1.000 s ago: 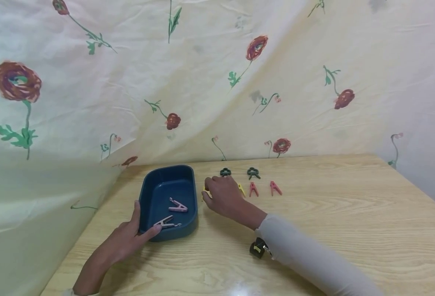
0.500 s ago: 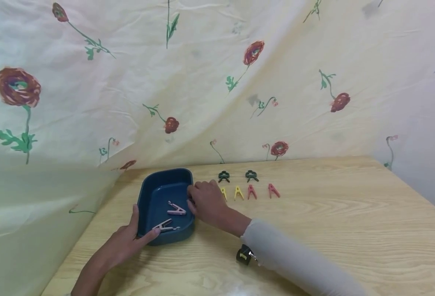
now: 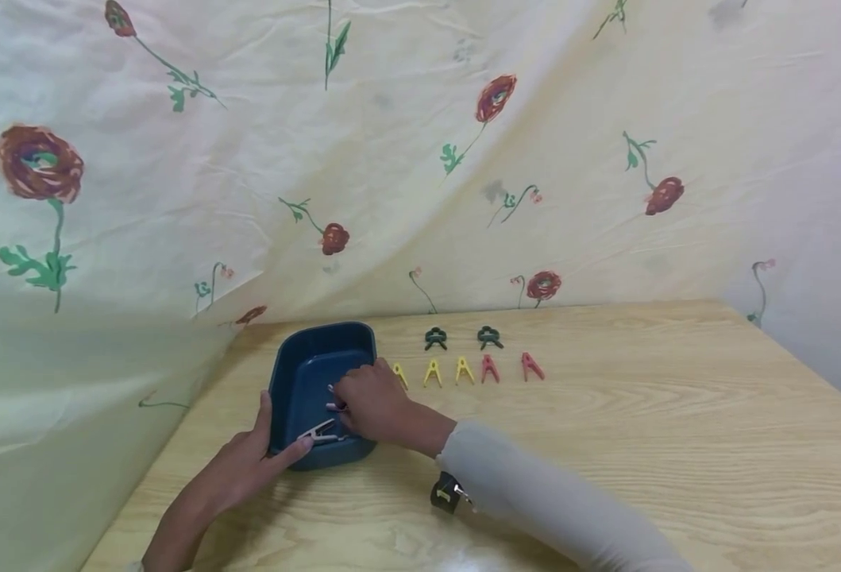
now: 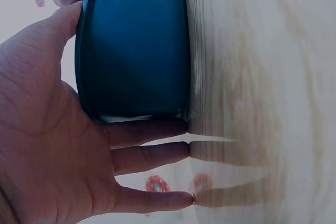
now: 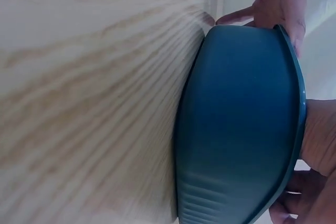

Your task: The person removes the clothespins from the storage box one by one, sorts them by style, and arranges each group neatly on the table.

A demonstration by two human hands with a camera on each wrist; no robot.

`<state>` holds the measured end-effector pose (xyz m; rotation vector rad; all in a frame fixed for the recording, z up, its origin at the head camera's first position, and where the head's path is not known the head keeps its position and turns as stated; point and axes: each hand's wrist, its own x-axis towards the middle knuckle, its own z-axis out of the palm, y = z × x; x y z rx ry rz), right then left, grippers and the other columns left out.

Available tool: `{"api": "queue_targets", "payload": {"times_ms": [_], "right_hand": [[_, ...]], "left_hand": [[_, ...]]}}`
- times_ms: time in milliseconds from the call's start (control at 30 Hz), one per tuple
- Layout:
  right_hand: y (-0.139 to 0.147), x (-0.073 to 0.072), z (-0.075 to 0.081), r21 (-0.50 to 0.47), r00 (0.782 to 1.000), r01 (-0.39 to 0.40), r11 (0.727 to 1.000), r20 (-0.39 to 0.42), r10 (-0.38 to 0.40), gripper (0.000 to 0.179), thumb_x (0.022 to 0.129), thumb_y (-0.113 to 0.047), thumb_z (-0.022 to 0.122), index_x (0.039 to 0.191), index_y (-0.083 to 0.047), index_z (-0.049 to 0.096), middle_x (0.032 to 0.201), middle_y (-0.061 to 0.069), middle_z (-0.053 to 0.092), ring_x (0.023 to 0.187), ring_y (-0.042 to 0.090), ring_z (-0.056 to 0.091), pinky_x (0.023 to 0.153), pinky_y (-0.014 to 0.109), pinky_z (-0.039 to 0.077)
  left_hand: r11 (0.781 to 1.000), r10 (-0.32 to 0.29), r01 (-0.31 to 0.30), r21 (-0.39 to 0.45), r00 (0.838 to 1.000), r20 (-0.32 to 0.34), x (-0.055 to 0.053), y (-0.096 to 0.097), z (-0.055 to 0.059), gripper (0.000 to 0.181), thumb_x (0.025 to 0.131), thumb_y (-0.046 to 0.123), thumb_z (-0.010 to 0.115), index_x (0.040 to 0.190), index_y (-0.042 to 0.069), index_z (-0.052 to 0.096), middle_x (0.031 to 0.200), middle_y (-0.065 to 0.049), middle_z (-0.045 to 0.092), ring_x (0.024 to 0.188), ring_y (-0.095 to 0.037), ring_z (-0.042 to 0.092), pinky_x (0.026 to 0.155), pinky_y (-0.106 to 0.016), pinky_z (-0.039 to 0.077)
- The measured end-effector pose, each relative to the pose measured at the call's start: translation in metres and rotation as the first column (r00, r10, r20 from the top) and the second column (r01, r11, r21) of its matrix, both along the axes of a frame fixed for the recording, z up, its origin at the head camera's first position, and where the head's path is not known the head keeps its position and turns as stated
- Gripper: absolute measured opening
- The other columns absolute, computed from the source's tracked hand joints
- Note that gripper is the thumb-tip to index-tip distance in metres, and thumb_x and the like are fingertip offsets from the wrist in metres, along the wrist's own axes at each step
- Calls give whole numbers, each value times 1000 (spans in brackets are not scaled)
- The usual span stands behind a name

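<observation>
A dark blue plastic bin (image 3: 323,345) stands on the table's left side. My left hand (image 3: 244,453) is at its near left corner, thumb over the rim; in the left wrist view its fingers (image 4: 149,156) lie straight and spread, touching the bin's outside. A pale clothespin (image 3: 318,431) lies in the bin beside that thumb. My right hand (image 3: 373,401) reaches over the right rim with bent fingers at a pink clothespin (image 3: 332,407), mostly covered. Whether they pinch it is hidden; in the right wrist view the bin wall blocks the fingertips.
Right of the bin, yellow clothespins (image 3: 432,372) and two red clothespins (image 3: 532,366) form a row. Behind them lie two dark green spring clips (image 3: 436,338). A flowered cloth (image 3: 391,159) hangs along the back and left of the wooden table (image 3: 642,429).
My right hand has moved left from the yellow clothespins, over the rim and down into the bin. Three yellow clothespins now show on the table. The left hand stays put.
</observation>
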<state>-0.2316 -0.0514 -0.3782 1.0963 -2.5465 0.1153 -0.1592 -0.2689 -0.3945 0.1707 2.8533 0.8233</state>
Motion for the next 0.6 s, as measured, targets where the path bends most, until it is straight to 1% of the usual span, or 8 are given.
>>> {"api": "queue_targets", "payload": {"times_ms": [67,167,267,367,467,600], "right_hand": [[0,-1,2,5,999,-34,999,40,33,11,89,-25,74,79,-20,74,65,-10,59,57,5,48,55,23,30],[-2,-4,6,66,990,-68,996,126,59,10,89,-27,75,81,-21,74,67,-12,59,59,4,49,57,23,31],[-5,-6,8,138,976,-73,988,212,43,12,88,-31,77,80,-23,73,67,-13,58,63,5,50,60,25,32],[-7,-7,10,172,956,-70,983,292,17,13,88,-31,77,80,-24,72,67,-14,57,64,6,51,63,25,34],[-9,-8,10,181,941,-63,982,338,-2,10,88,-30,78,82,-23,74,68,-13,59,65,5,53,62,24,38],[-14,-10,10,203,931,-44,978,365,-34,11,88,-31,79,87,-21,74,73,-11,62,66,7,55,61,24,42]], "left_hand": [[1000,-2,2,7,1000,0,0,1,1,111,95,66,49,154,2,-20,147,-39,35,129,-51,47,102,-63,37],[1000,-2,2,12,1000,5,0,1,1,111,95,66,49,154,2,-21,147,-39,36,129,-51,47,102,-63,37],[1000,-4,4,15,1000,8,0,1,0,111,96,65,49,154,3,-21,147,-39,37,128,-51,47,102,-63,37],[1000,-8,8,15,1000,10,0,1,-1,110,96,65,48,154,2,-21,147,-39,36,128,-51,47,101,-63,38],[1000,-12,11,10,1000,6,0,2,0,110,96,65,48,154,2,-20,147,-39,35,128,-51,48,101,-63,38],[1000,-13,13,4,1000,3,1,1,2,109,96,65,48,154,3,-21,148,-39,33,129,-51,47,101,-62,38]]}}
